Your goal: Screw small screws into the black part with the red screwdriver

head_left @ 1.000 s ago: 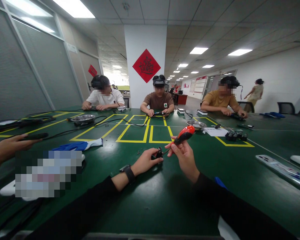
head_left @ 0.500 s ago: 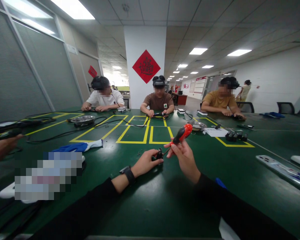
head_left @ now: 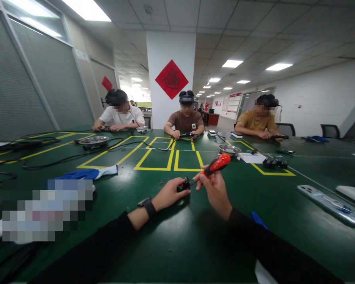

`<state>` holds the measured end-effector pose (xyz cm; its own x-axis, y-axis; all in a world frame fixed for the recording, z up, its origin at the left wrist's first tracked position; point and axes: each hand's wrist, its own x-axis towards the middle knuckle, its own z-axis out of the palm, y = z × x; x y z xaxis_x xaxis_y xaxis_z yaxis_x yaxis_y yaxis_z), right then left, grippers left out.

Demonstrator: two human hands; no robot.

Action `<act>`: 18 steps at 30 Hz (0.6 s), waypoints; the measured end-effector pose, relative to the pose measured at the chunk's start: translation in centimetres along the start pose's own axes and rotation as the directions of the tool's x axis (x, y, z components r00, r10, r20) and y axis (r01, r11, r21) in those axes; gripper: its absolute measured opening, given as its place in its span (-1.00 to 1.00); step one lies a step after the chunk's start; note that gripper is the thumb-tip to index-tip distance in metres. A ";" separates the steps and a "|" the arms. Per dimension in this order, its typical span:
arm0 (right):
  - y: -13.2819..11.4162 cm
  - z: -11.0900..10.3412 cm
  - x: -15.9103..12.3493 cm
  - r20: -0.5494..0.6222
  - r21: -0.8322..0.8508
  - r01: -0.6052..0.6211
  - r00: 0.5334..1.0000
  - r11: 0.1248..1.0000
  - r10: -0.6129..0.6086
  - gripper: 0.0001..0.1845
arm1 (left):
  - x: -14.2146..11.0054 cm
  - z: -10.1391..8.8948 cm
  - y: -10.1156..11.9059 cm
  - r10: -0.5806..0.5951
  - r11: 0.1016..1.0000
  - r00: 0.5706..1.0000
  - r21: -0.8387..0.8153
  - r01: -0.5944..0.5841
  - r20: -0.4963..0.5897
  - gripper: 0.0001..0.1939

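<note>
My left hand (head_left: 169,193) pinches a small black cylindrical part (head_left: 186,184) just above the green table (head_left: 189,240). My right hand (head_left: 213,188) grips a screwdriver with a red and black handle (head_left: 217,164), its thin shaft angled down-left so that the tip meets the black part. Both forearms wear black sleeves, and a dark watch sits on my left wrist. A few tiny loose screws (head_left: 163,182) lie on the table just left of the part.
A blue and white glove (head_left: 88,172) lies at left. Two metal bowls (head_left: 94,141) (head_left: 229,149) and black cables (head_left: 77,156) sit farther back. A paper sheet (head_left: 251,157), black parts (head_left: 273,162) and a phone (head_left: 331,205) lie at right. Three people sit across the table.
Another person's hand at the far left has drawn back out of view. The person walking at far right has gone. The camera has turned slightly; my hands stay on the part and screwdriver.
</note>
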<state>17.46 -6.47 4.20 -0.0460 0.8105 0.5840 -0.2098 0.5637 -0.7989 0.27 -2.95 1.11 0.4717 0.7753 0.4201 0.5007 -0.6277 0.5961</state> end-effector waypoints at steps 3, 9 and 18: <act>0.0 -0.1 0.0 -0.002 0.025 -0.010 1.000 1.000 0.010 -0.74 | 0.0 0.0 0.1 -0.006 1.000 1.000 0.013 0.007 -0.005 -0.76; -0.4 -0.2 0.4 0.051 0.092 -0.070 0.997 0.993 0.066 -0.67 | 0.0 0.1 0.4 -0.007 1.000 1.000 0.024 0.007 -0.013 -0.80; -0.1 -0.3 0.4 0.013 0.027 -0.040 0.999 0.999 0.040 -0.68 | 0.0 0.1 0.2 0.005 0.999 1.000 0.047 -0.005 0.006 -0.76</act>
<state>17.71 -6.17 4.43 -0.0666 0.8301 0.5537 -0.2341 0.5264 -0.8174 0.43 -3.07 1.21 0.4784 0.7719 0.4187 0.5319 -0.6341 0.5613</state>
